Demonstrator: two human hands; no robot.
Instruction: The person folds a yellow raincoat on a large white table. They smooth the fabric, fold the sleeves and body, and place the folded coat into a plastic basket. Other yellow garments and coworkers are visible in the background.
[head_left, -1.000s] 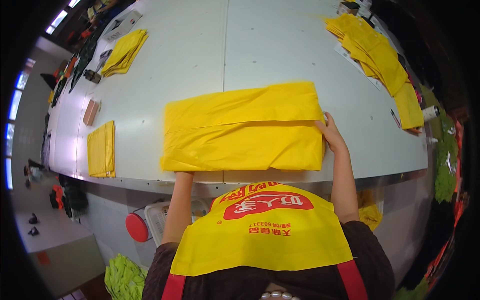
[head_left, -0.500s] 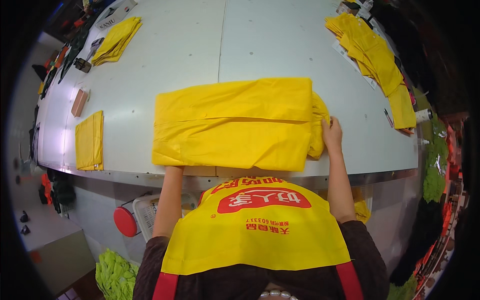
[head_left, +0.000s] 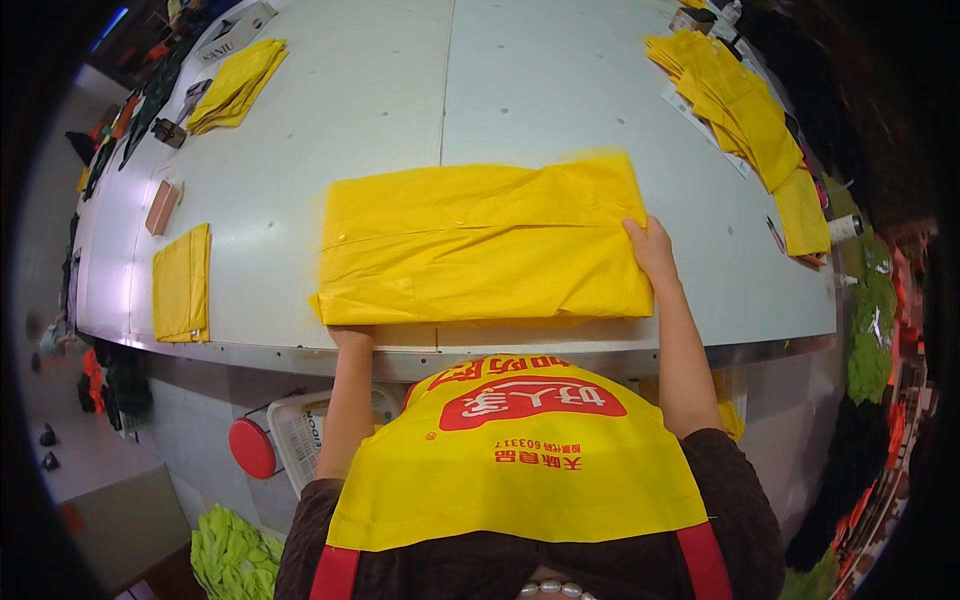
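A folded yellow garment (head_left: 480, 270), like a raincoat with a snap-button flap running along it, lies lengthwise at the near side of the table. My right hand (head_left: 652, 250) grips its right end, thumb on top and the other fingers mostly hidden behind the edge. At the near left corner, my left hand (head_left: 350, 335) reaches under the cloth, so its fingers are out of sight. The garment's far and left edges look blurred by motion.
The pale table (head_left: 540, 90) has a metal near edge. On the left lie a folded yellow piece (head_left: 181, 283), a small brown box (head_left: 162, 208) and a yellow stack (head_left: 238, 85). More yellow pieces (head_left: 740, 120) overlap at the right, near a thread spool (head_left: 847, 227).
The garment has shifted slightly right, and the bunched part that stuck out at its right end no longer shows. My right hand has moved onto that end's edge.
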